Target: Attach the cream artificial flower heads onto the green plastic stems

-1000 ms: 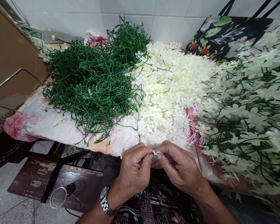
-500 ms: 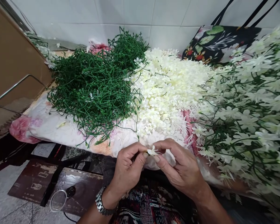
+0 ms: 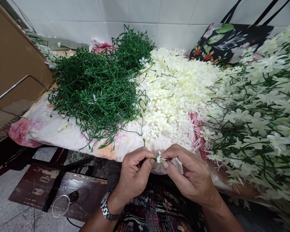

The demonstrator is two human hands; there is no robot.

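Observation:
Between my hands is a small white flower (image 3: pixel 159 157), its petals facing right. My left hand (image 3: pixel 137 172) pinches the thin green stem at the flower's base between thumb and forefinger. From the other side, my right hand (image 3: pixel 187 174) closes thumb and forefinger on the flower's thin white strands. A tangled heap of green stems (image 3: pixel 94 87) lies beyond my left hand. Loose white blossoms (image 3: pixel 174 87) are piled beside it, straight ahead. Stems bearing white flowers (image 3: pixel 258 129) fill the right side.
The floral cloth (image 3: pixel 70 137) covers the work surface up to the tiled wall. A brown box (image 3: pixel 16 61) with a metal handle stands at the left. Behind the blossoms is a black floral bag (image 3: pixel 228 42). Lower left, a clear cup (image 3: pixel 60 206) rests on dark wood.
The flower has turned a little and more green stem shows at its base. My fingertips have shifted slightly right. The whole view has moved a little.

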